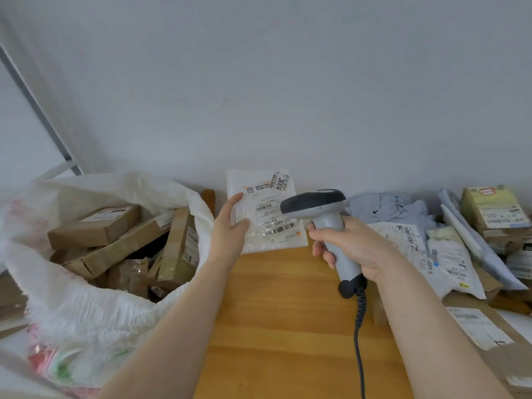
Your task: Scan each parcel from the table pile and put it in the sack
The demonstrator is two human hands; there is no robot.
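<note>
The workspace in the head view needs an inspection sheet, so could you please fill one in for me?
Surface: wooden table, bare in the middle.
Job's things: white parcel held upright near the wall; scanner with its head in front of the label; white sack open on the left, holding brown boxes; parcel pile on the right.
Clutter: crumpled pale blue bag behind the pile.
Grips: left hand holds the parcel's left edge; right hand grips the scanner's handle.
Cables: dark cable runs from the handle down across the table.
Surroundings: plain wall; metal frame on the left.
</note>
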